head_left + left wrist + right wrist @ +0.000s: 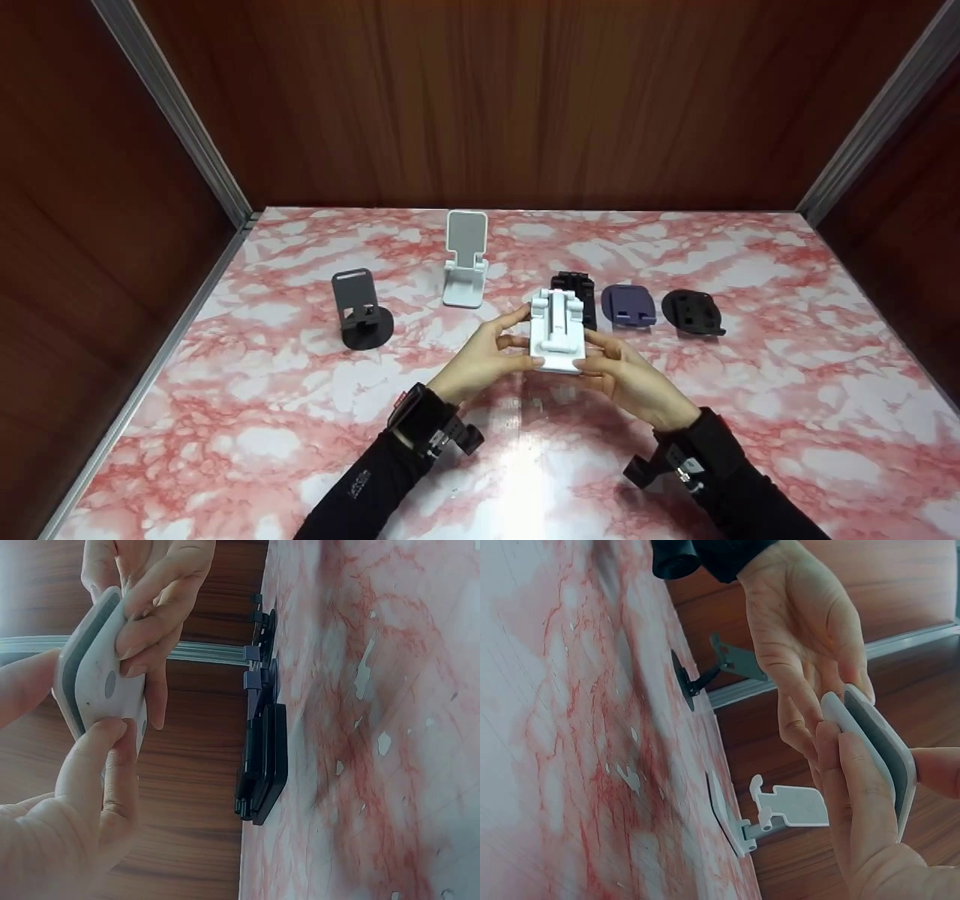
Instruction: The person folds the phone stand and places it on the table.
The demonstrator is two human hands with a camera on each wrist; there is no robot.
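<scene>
The head camera looks forward and down from above the person's forearms, taking in the whole marble table (262, 420) and the wooden back wall. Each wrist camera sits very close behind its hand, looking sideways along the tabletop. All three views share the white stand (556, 334) held between the left hand (480, 364) and the right hand (630, 379).

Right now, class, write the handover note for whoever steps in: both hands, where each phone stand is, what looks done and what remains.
Left hand and right hand both grip the folded white stand, held above the marble table.
Standing opened: dark grey stand and white stand.
Lying folded: black stand, purple stand, black round stand.
Likely left: open the held one, then the three folded.
</scene>
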